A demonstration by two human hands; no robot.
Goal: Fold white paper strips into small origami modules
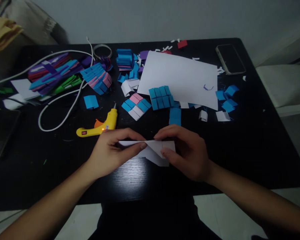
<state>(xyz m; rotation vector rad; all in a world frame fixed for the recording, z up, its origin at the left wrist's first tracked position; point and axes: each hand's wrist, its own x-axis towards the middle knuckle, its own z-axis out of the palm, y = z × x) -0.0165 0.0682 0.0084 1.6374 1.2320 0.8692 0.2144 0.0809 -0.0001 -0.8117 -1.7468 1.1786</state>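
Note:
Both hands hold one piece of folded white paper (156,156) above the front middle of the black table. My left hand (109,151) pinches its left part between thumb and fingers. On the right part, my right hand (187,151) grips the paper, thumb in front and fingers behind. A slanted fold runs across the paper between the two thumbs, and a flap hangs below. Just beyond my left hand lies a yellow glue gun (110,120) with a small orange light glowing. Past my fingers sit a blue folded-paper block (161,98) and a pink, blue and white one (137,106).
A large white sheet (182,73) lies at the back with paper scraps around it. Bundles of coloured paper strips (52,73) and a looping white cable (41,118) occupy the left. One phone (230,59) rests at back right, and a dark device (3,133) at the left edge.

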